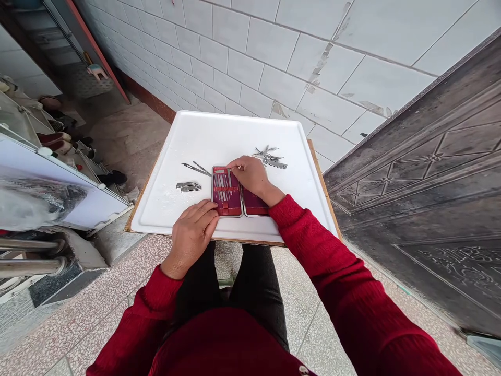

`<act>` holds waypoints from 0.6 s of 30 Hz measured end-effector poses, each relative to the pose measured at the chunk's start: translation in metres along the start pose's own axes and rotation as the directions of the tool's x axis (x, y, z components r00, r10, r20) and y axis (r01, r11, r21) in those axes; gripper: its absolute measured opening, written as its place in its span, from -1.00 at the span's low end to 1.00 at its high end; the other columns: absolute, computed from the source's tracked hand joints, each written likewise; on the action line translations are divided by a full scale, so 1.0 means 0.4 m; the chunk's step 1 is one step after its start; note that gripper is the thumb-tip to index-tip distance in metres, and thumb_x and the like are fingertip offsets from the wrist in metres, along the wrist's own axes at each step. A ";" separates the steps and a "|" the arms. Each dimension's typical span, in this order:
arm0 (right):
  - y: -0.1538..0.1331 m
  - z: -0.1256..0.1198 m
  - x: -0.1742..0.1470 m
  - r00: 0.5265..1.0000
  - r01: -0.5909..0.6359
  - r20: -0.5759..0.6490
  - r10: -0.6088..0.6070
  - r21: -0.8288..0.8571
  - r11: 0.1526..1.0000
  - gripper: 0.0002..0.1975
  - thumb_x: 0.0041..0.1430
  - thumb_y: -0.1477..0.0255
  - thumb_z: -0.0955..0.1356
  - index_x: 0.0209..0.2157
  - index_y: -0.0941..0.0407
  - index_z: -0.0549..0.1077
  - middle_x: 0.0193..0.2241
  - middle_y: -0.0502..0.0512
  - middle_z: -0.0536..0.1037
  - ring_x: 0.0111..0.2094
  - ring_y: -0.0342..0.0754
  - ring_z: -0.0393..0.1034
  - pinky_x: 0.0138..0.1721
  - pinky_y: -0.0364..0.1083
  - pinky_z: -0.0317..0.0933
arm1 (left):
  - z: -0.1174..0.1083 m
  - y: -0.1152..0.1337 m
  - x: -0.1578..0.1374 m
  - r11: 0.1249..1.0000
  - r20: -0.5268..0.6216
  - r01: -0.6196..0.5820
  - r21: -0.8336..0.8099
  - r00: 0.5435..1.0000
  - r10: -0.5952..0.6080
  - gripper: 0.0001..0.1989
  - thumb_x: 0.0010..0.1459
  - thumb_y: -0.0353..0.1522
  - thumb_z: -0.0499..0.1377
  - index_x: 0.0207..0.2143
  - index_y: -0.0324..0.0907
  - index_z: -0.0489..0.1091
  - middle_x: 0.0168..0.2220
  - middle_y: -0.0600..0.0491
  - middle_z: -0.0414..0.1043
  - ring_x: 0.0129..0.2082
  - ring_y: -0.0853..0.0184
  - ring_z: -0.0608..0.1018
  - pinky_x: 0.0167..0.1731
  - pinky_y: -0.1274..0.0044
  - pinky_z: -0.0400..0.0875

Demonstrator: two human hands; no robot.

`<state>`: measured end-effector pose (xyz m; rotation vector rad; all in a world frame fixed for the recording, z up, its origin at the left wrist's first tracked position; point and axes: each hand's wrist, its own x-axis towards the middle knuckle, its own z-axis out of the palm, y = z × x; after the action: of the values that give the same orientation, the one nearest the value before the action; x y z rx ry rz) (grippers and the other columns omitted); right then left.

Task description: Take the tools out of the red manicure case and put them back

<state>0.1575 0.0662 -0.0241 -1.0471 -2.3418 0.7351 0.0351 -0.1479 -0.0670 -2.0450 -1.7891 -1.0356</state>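
A red manicure case (234, 211) lies unfolded on the white board, with several slim metal tools (222, 184) tucked under a strap in its left half. My left hand (194, 224) grips the lower left corner of the case, fingers along the side and thumb at the front edge. At the top of the left half, my right hand (252, 175) pinches the upper end of a slim metal manicure tool (229, 177). My right hand and wrist hide much of the case's right half. Nail clippers (188, 186) and two thin dark tools (197, 168) lie to the left.
Beyond my right hand is a pile of metal tools (270, 156). The white board (164, 209) has a raised rim and rests on a wooden panel. A tiled wall (250, 68) stands behind, a dark carved door (422, 167) at right, and a shoe rack (50, 130) at left.
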 end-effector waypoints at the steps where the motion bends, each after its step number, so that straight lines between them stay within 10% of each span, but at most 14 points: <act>1: -0.003 0.000 -0.003 1.000 0.008 0.005 -0.008 -0.020 1.000 -0.68 0.27 0.59 0.31 -0.18 0.09 0.72 -0.18 0.10 0.70 -0.17 -0.01 0.53 -0.02 -0.03 0.35 | 0.000 0.000 0.000 1.000 0.001 0.001 -0.002 1.000 -0.001 -0.85 0.47 -0.38 0.15 -0.12 -0.12 0.55 0.02 0.00 0.68 0.11 0.15 0.66 0.10 0.27 0.57; 18: -0.025 0.002 -0.033 0.996 0.076 0.066 -0.062 -0.236 0.969 -0.72 0.29 0.56 0.32 -0.15 0.10 0.69 -0.13 0.13 0.67 -0.14 0.02 0.51 -0.12 -0.06 0.27 | 0.000 -0.001 -0.004 1.000 -0.001 0.005 -0.017 1.000 -0.005 -0.83 0.46 -0.38 0.15 -0.10 -0.13 0.56 0.03 -0.02 0.68 0.13 0.14 0.66 0.14 0.24 0.58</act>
<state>0.1597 0.0500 -0.0210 -1.0471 -2.5505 0.4720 0.0348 -0.1489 -0.0682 -2.0503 -1.7913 -1.0569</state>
